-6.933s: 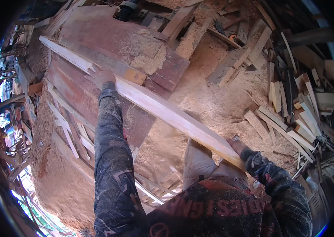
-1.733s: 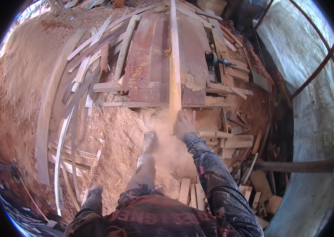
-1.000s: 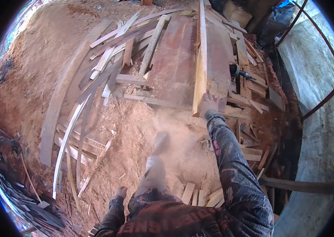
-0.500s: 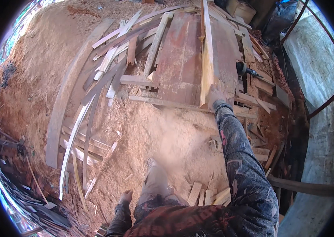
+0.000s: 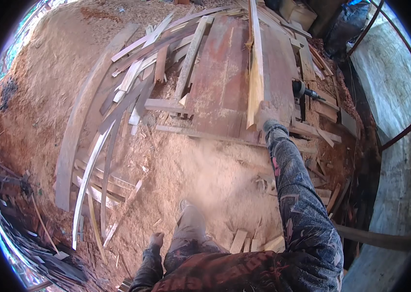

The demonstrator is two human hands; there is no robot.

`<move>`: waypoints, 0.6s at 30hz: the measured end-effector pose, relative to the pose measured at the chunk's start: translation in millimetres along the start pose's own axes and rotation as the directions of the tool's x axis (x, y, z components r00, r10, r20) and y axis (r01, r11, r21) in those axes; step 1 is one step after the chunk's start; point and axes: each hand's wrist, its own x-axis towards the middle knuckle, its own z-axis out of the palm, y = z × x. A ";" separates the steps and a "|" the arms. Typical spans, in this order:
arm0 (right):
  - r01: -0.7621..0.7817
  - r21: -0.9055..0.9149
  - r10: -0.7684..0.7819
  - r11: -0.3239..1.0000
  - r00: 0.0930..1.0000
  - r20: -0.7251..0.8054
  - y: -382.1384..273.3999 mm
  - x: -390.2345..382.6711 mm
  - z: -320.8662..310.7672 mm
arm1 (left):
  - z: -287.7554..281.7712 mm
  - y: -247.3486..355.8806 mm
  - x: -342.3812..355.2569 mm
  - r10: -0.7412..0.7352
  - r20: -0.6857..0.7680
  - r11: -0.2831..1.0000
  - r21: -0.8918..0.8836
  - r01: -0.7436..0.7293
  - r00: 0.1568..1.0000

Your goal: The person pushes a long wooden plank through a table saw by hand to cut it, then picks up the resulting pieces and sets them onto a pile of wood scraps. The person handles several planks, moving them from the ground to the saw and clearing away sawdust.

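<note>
A long, pale wooden plank (image 5: 256, 73) stands on edge, running away from me across a worn reddish-brown wooden worktop (image 5: 217, 92). My right hand (image 5: 265, 114) is closed around its near end, at the worktop's front edge. The right sleeve is coated in dust. My left hand (image 5: 156, 239) hangs low beside my leg with its fingers curled, and nothing shows in it. To the right of the plank, a dark drill-like power tool (image 5: 305, 90) lies at the worktop's edge.
Wood strips and offcuts (image 5: 159, 63) pile up left of the worktop. A long curved-looking board (image 5: 81, 114) lies farther left on sawdust-covered ground (image 5: 200, 170). Short wood blocks (image 5: 238, 242) sit by my feet. On the right hangs a pale sheet (image 5: 395, 121) beside a dark metal frame.
The view has shifted very slightly. My right hand stays on the plank's near end, and the left hand still hangs by my leg.
</note>
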 end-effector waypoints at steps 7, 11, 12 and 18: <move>0.037 0.014 -0.037 0.999 0.999 0.020 4.3 38.8 5.9 | 2.5 14.0 12.4 -0.132 -0.024 0.988 0.073 0.134 0.991; 0.091 -0.084 -0.084 0.992 0.994 0.075 7.3 53.6 -4.7 | 3.1 59.0 31.8 -0.143 0.037 0.988 0.057 0.141 0.989; 0.078 -0.056 -0.073 0.995 0.993 0.092 5.5 60.3 -8.2 | 3.5 63.1 39.4 -0.091 0.001 0.994 0.058 0.090 0.996; 0.104 -0.092 -0.098 0.990 0.992 0.075 22.9 108.2 3.0 | 4.7 113.7 87.4 -0.049 -0.015 0.993 0.104 0.050 0.999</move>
